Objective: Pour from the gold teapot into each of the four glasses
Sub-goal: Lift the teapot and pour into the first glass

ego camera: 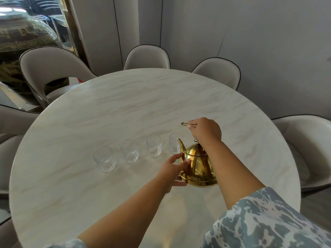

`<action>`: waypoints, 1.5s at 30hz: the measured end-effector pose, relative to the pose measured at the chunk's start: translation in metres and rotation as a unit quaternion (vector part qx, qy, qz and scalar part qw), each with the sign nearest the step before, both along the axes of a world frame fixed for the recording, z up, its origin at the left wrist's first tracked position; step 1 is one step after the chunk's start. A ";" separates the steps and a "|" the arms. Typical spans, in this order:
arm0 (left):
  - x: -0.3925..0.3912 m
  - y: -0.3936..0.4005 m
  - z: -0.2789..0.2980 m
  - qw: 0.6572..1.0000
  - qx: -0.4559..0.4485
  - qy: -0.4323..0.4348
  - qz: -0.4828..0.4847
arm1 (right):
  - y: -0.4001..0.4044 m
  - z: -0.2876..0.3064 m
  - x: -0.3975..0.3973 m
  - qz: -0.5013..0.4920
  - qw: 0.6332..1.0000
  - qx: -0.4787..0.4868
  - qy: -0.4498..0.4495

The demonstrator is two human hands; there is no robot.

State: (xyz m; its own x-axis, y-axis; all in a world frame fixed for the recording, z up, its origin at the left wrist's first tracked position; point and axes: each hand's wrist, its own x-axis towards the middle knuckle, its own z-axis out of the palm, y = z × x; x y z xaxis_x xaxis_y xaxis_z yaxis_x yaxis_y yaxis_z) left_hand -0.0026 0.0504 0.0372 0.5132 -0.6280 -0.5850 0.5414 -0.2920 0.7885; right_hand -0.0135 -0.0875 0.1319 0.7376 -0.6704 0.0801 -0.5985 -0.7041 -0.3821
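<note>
The gold teapot (pixel 198 167) stands on the round marble table (pixel 125 104), its spout pointing up and left toward the rightmost glass (pixel 174 143). My right hand (pixel 206 130) is closed around the teapot's thin wire handle (pixel 185 124), held above the lid. My left hand (pixel 172 170) presses against the pot's left side, thumb on the body and fingers under the base. Several clear cut glasses form a row: the leftmost glass (pixel 105 159), then a second glass (pixel 129 151), a third glass (pixel 154 145) and the rightmost. They look empty.
Beige chairs ring the table: one at the far left (pixel 50 68), one at the far middle (pixel 146 57), one at the far right (pixel 220 72) and one at the right (pixel 304 140). A large dark vase (pixel 21 43) stands behind the left chair.
</note>
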 end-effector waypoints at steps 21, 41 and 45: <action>0.002 -0.004 0.005 1.000 -0.006 0.006 -0.014 | -0.009 0.003 0.007 -0.007 1.000 -0.001 0.013; 0.002 0.001 0.008 0.999 -0.016 0.015 -0.025 | -0.007 0.006 0.016 -0.015 0.999 0.000 0.044; 0.002 0.002 0.009 0.999 -0.013 0.018 -0.028 | -0.006 0.007 0.016 -0.018 0.998 -0.002 0.054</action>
